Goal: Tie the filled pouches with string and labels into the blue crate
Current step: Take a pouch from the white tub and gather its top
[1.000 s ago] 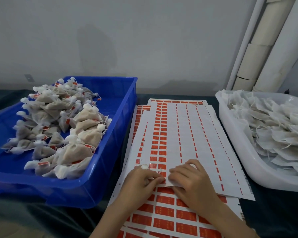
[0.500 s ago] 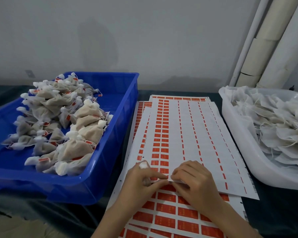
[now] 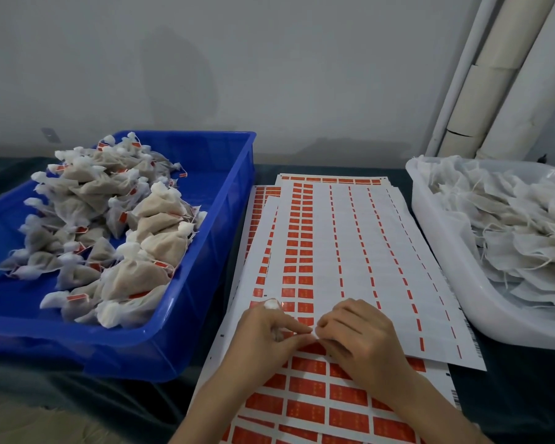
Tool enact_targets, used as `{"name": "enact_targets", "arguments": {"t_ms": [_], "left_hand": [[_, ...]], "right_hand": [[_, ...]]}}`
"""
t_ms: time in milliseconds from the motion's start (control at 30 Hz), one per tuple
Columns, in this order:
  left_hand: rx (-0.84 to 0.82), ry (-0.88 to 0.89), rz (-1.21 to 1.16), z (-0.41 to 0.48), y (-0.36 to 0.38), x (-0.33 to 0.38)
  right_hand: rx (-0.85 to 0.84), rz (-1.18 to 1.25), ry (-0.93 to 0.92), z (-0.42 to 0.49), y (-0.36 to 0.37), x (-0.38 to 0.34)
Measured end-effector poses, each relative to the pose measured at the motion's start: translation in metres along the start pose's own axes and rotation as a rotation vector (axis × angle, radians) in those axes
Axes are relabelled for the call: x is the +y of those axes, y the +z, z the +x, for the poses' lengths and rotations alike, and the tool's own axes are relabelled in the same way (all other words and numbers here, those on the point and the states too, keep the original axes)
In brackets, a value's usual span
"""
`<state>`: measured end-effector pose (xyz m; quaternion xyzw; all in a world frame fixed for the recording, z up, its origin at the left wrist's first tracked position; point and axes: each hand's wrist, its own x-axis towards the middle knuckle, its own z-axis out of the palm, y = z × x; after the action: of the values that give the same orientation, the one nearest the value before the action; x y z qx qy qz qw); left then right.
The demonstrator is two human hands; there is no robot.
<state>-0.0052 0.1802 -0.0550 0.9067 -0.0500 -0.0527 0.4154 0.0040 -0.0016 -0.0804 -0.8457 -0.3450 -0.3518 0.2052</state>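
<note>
Lower centre of the frame, both hands meet over the top label sheet [image 3: 350, 238] on the worktop [image 3: 519, 395]. The left hand [image 3: 266, 331] has its fingers curled round a small pouch [image 3: 271, 304], white tuft poking out. The right hand [image 3: 362, 338] pinches the sheet's near edge. Tied pouches [image 3: 154, 245] heap in the blue crate [image 3: 231, 193], at left.

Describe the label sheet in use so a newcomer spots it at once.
Between the blue crate and white tub lie stacked label sheets. Take the top sheet, where the left hand and right hand pinch at its near edge. Unlike the fully red sheet beneath, it is mostly peeled bare, keeping two red columns at left.
</note>
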Motion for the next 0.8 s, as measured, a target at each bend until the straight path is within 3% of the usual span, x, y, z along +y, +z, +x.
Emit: {"name": "enact_targets", "arguments": {"t_ms": [300,800], "left_hand": [[-0.139,-0.056,-0.053,0.011,-0.010,0.000],[-0.087,-0.012,0.028,0.007,-0.020,-0.005]], "right_hand": [[-0.028,0.018,0.020,-0.001,0.002,-0.001],[-0.056,0.028,0.037,0.000,0.001,-0.001]]}}
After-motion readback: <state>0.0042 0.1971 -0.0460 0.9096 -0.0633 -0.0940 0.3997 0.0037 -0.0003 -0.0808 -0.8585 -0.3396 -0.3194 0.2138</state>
